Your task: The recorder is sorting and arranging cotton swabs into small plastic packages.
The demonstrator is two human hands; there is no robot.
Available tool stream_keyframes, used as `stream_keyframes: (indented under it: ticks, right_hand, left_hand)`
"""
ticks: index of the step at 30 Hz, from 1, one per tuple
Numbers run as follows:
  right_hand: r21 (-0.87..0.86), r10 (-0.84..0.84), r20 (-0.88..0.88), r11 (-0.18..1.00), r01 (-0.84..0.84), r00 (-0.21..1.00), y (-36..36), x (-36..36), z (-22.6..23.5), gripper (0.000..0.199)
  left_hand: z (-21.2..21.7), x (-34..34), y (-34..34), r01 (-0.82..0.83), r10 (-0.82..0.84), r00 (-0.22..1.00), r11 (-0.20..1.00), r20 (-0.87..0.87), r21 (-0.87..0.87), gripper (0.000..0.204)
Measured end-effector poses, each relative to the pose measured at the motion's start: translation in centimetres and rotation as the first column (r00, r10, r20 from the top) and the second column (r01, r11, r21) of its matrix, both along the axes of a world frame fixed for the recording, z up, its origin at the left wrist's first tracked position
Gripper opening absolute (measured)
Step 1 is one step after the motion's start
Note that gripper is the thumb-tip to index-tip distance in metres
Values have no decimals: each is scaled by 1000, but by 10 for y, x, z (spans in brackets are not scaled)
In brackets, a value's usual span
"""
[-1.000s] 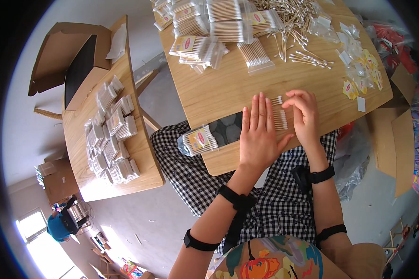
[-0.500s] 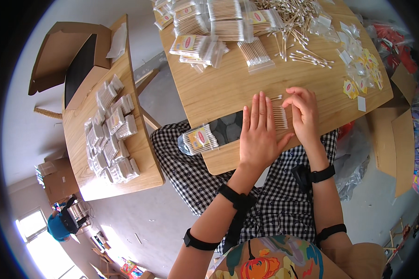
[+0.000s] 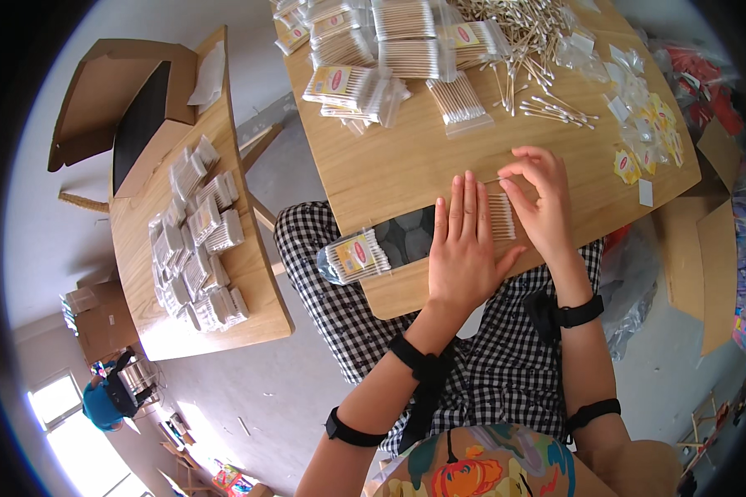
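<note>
My left hand [image 3: 470,253] lies flat, fingers together and stretched out, over a row of cotton swabs [image 3: 502,217]. White swab tips stick out beyond its right side; the rest are hidden under it. Just to the right, my right hand [image 3: 542,203] pinches the end of a single swab [image 3: 492,180] between thumb and index finger, above the row. A dark mat [image 3: 408,232] with rounded grey shapes shows left of my left hand. At the mat's left end sits a pack of swabs [image 3: 355,255] with a yellow card, in clear plastic.
Bagged swab packs [image 3: 348,83] are stacked at the table's far side, beside a heap of loose swabs [image 3: 522,33]. Yellow cards [image 3: 659,124] and small clear bags lie at right. A second table [image 3: 257,306] at left bears more packs and an open carton [image 3: 153,141].
My right hand's thumb and index finger have closed on the end of the loose swab. My left hand stays flat over the row, and the view has shifted slightly.
</note>
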State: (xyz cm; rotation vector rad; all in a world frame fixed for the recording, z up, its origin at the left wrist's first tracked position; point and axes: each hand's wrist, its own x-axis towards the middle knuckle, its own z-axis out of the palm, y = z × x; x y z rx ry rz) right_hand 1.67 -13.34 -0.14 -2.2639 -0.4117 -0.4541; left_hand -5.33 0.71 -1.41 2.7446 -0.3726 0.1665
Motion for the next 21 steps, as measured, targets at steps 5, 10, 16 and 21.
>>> stream_keyframes:
  ticks: [5, 10, 16, 21]
  right_hand:
    - [-191, 0, -19, 982, -4, 1000, -10, 25, 1, 14]
    - [-308, -100, 65, 944, 115, 993, -31, 24, 6, 21]
    - [-120, -124, -23, 985, 121, 992, -2, -20, -3, 37]
    - [-308, -10, -67, 951, -11, 998, 41, -25, -5, 45]
  left_hand:
    - [1, -4, -1, -33, 34, 999, 999, 23, -26, 92]
    - [13, -22, 1, -83, 78, 995, 992, -56, -91, 86]
    - [28, -24, 20, -287, 180, 958, 630, -224, -722, 68]
    - [23, -13, 14, -327, 217, 931, 132, -294, -936, 66]
